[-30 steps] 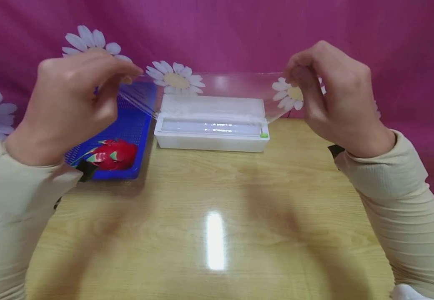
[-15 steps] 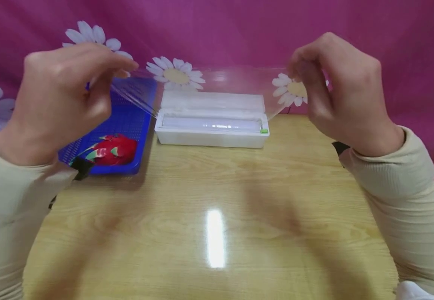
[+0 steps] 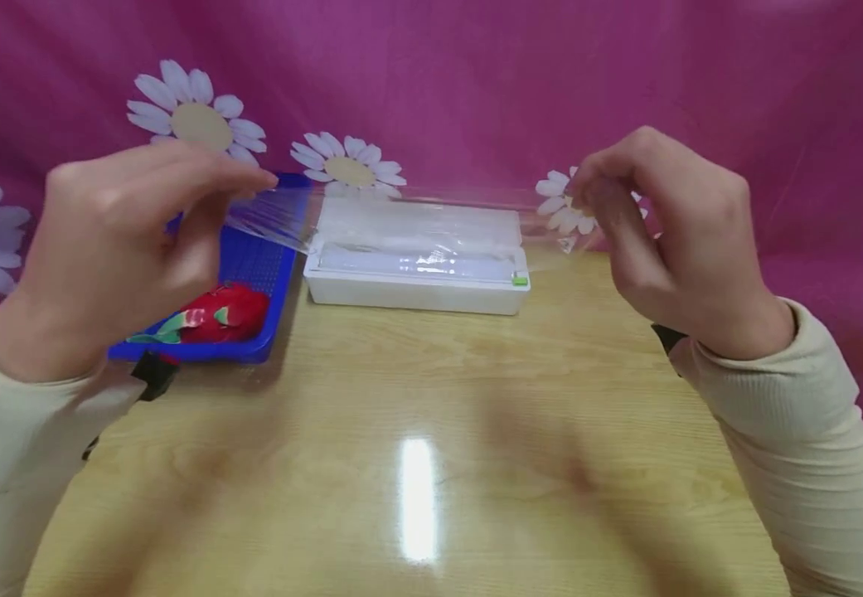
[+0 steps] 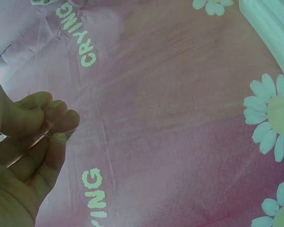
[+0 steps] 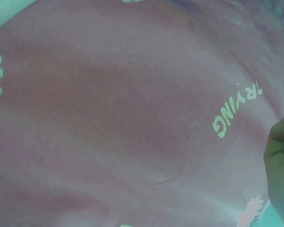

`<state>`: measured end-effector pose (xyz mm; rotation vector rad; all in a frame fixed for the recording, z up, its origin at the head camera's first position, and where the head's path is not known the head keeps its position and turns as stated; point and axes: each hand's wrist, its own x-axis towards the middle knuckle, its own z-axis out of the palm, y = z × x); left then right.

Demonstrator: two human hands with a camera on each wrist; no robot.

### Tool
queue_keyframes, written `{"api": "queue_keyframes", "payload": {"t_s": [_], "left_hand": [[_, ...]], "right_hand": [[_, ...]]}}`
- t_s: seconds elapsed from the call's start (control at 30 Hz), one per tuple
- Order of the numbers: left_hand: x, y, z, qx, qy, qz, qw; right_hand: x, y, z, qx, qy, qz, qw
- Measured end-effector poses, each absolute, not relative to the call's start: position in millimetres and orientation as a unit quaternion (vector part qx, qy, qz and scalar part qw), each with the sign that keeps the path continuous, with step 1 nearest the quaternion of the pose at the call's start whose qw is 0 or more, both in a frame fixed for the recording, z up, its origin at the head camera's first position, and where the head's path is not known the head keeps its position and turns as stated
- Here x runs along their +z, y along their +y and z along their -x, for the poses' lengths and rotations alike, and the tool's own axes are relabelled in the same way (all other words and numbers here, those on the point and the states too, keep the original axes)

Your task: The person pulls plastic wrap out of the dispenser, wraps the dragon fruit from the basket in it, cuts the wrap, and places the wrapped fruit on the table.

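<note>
A clear sheet of cling film (image 3: 274,217) spans between my two hands, above and behind a white cling film box (image 3: 416,296). My left hand (image 3: 133,224) pinches its left edge between thumb and fingers, bunching the film into creases. At the opposite edge my right hand (image 3: 677,240) pinches with thumb and forefinger. The box stands with its lid (image 3: 419,222) raised, showing the film roll (image 3: 431,263). A small green slider (image 3: 521,281) sits at its right end. In the left wrist view, film covers the fingertips (image 4: 72,118). Whether the film still joins the roll, I cannot tell.
Left of the box stands a blue plastic basket (image 3: 282,290) with a red dragon fruit (image 3: 225,313) in it, partly behind my left hand. A pink curtain (image 3: 461,83) with white daisies hangs behind the wooden table (image 3: 401,390).
Both hands rise slightly at first, then come down lower, and the film drops with them. Its right side, earlier taut to the box, now looks looser. The box stays put while the view tilts.
</note>
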<state>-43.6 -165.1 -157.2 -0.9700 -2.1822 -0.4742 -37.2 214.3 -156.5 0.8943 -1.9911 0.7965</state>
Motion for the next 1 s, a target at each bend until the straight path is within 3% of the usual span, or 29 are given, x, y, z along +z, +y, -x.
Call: {"api": "queue_keyframes", "payload": {"t_s": [0.3, 0.63, 0.87, 1.0], "left_hand": [[-165.1, -159.7, 35.8, -0.199, -0.839, 0.376, 0.339], [-191.1, -169.7, 14.9, -0.216, -0.826, 0.367, 0.368], [-200.7, -177.5, -2.1, -0.193, -0.844, 0.382, 0.323], [-209.6, -181.5, -7.8, -0.191, -0.834, 0.395, 0.334]], "right_hand": [[-165.1, 218.7, 26.4, 0.335, -0.777, -0.357, 0.395], [-176.5, 218.0, 13.5, 0.352, -0.757, -0.400, 0.379], [-189.1, 226.6, 8.0, 0.404, -0.724, -0.442, 0.344], [-196.9, 232.2, 5.6, 0.438, -0.704, -0.467, 0.307]]}}
